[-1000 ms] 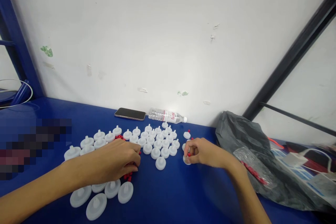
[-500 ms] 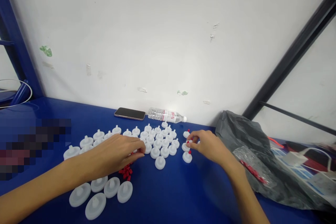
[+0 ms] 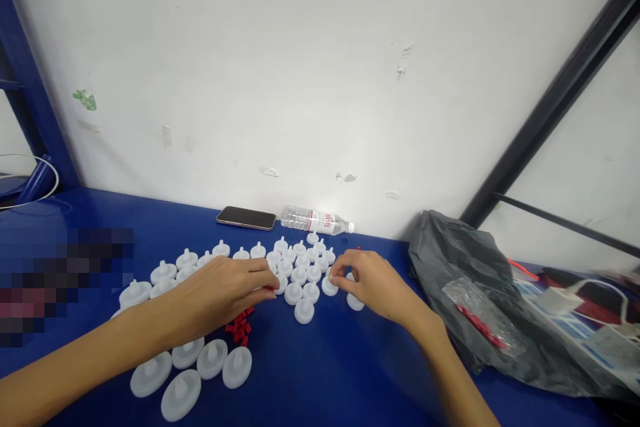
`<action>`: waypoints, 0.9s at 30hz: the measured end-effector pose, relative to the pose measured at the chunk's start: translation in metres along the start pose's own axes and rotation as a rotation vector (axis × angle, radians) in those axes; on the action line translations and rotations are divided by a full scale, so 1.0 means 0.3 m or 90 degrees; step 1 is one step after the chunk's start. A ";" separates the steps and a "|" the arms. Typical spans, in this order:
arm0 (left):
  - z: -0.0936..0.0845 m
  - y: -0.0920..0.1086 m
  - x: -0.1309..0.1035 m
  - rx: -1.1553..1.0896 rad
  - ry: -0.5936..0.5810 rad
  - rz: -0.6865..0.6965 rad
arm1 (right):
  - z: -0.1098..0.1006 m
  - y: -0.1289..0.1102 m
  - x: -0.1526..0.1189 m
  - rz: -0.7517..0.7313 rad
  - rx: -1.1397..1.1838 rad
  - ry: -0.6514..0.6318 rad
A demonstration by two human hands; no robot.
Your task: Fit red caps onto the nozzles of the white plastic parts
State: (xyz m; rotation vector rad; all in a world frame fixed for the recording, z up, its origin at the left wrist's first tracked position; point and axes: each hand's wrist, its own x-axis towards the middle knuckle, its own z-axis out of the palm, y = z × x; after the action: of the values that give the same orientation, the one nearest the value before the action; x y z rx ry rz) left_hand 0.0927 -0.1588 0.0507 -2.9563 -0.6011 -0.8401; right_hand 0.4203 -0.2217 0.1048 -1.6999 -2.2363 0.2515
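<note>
My left hand is closed in a pinch on a small red cap, just left of the group of white round plastic discs with a short nozzle. Below that hand lies a pile of loose red caps. The fingertips of my right hand close on the nozzle of one white disc at the right edge of the group. Partly hidden behind the right hand are discs set apart from the rest; a red tip shows above its knuckles.
Larger-looking white discs lie at the front left. A phone and a lying water bottle are by the wall. On the right, a grey plastic bag bears a clear packet of red pieces, beside a power strip.
My right hand has moved left from the separate red-tipped discs to a disc at the group's edge. My left hand stays nearly in place, and the red cap now shows at its fingertips.
</note>
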 end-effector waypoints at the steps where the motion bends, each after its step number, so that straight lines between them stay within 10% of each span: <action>1: -0.001 0.003 0.000 -0.005 0.012 0.002 | -0.007 0.001 -0.004 -0.007 0.023 0.011; 7: -0.015 0.018 0.013 -0.036 0.093 0.009 | -0.003 -0.029 -0.017 -0.058 0.315 0.062; 27: -0.062 0.078 0.044 -0.154 0.139 0.019 | 0.133 -0.144 -0.013 -0.188 0.283 0.093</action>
State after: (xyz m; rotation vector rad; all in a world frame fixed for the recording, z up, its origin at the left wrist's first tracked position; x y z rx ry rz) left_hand 0.1022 -0.1779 0.0755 -3.0087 -0.4724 -1.2958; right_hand 0.3680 -0.2353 0.0812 -1.1101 -2.0920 0.4920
